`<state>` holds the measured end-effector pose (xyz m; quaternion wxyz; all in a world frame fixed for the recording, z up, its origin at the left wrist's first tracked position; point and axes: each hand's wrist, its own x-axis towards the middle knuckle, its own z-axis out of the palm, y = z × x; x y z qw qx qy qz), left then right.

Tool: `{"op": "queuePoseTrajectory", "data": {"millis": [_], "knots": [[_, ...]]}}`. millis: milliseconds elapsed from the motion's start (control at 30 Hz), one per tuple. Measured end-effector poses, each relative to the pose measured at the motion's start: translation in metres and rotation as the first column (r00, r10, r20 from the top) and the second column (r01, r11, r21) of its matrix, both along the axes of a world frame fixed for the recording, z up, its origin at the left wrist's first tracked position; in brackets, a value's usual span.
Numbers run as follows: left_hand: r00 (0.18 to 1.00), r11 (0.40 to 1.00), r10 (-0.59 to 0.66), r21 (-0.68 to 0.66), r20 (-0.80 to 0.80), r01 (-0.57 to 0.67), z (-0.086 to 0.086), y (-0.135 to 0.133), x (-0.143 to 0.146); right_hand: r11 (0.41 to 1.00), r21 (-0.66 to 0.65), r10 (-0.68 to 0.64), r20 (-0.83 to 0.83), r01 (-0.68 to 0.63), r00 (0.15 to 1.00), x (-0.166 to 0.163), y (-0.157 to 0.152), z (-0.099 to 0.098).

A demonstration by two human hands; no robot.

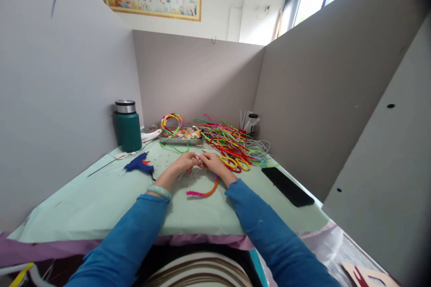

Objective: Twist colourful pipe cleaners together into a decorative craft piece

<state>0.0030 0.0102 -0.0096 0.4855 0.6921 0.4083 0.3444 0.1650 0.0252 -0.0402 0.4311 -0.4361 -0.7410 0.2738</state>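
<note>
My left hand (189, 161) and my right hand (210, 160) meet over the middle of the table. Their fingertips are pinched together and touching; whatever lies between them is too small or hidden to name. A curved pink and orange fuzzy pipe cleaner (206, 194) runs along the table and up under my right hand. Its far end is hidden there, so I cannot tell whether the fingers hold it. Scissors with yellow handles (243, 165) lie just right of my right hand. A blue glue gun (139, 164) rests on its side, left of my left hand.
A tangled heap of colourful pipe cleaners (229, 139) lies at the back right. Behind my hands stands a metal tray (182, 141) of small pieces with a colourful ring (171, 116). A green bottle (128, 130) is left, a black phone (288, 186) right. Grey partitions (198, 76) enclose the table.
</note>
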Motion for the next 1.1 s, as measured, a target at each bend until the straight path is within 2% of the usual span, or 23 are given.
{"op": "queuePoseTrajectory", "data": {"millis": [267,500,833,1100], "knots": [[1.000,1.000,0.025,-0.013,0.007,-0.024,0.0008,-0.0014,0.0009,0.999,0.028,-0.023,-0.001,0.023,1.000,0.0003,-0.0017,0.0003],[0.999,0.999,0.042,-0.028,-0.027,-0.043,0.0037,-0.0051,-0.0003,0.993,0.094,0.084,-0.120,-0.073,0.989,-0.0004,-0.0051,0.0064],[0.977,0.987,0.154,-0.028,-0.147,-0.159,0.0086,-0.0087,0.0022,0.979,0.178,0.109,-0.056,-0.097,0.992,0.0016,-0.0048,0.0029],[0.969,0.990,0.134,-0.026,-0.208,-0.142,0.0002,-0.0010,-0.0004,0.959,0.259,0.139,-0.061,-0.119,0.988,0.0000,-0.0013,0.0017]]}}
